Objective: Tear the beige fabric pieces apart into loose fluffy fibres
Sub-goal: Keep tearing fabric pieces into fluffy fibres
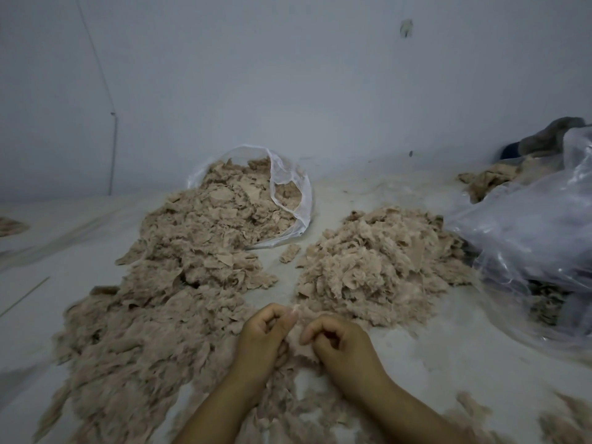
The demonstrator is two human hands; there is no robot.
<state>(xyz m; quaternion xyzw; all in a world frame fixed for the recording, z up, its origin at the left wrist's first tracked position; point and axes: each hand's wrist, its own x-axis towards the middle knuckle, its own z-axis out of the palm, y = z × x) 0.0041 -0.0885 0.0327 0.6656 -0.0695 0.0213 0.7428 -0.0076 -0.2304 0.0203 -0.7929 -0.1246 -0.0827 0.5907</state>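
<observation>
Left hand: our left hand (pixel 266 331) is curled, thumb and fingers pinching one edge of a beige fabric piece (pixel 296 342) low in the middle of the view.
Right hand: our right hand (pixel 339 342) is curled too, its fingertips gripping the other edge of the same piece, just beside the left hand.
Fabric piece: we hold it stretched between both hands, above the pale floor (pixel 448 347); it is blurred, so we cannot tell how far it has come apart.
Left heap: a long heap of beige scraps and fluff (pixel 166 299) runs from beside our left forearm up to a clear plastic bag (pixel 288 174), which lies open on its side with scraps spilling out.
Right heap: a rounder fluffy pile (pixel 374 267) sits just beyond our right hand, apart from the left heap.
Stray scrap: one small piece (pixel 290 253) lies between the two heaps.
Far right: a large crumpled plastic bag (pixel 528 225) touches the right pile's edge.
Backdrop: a plain pale wall (pixel 288 75).
</observation>
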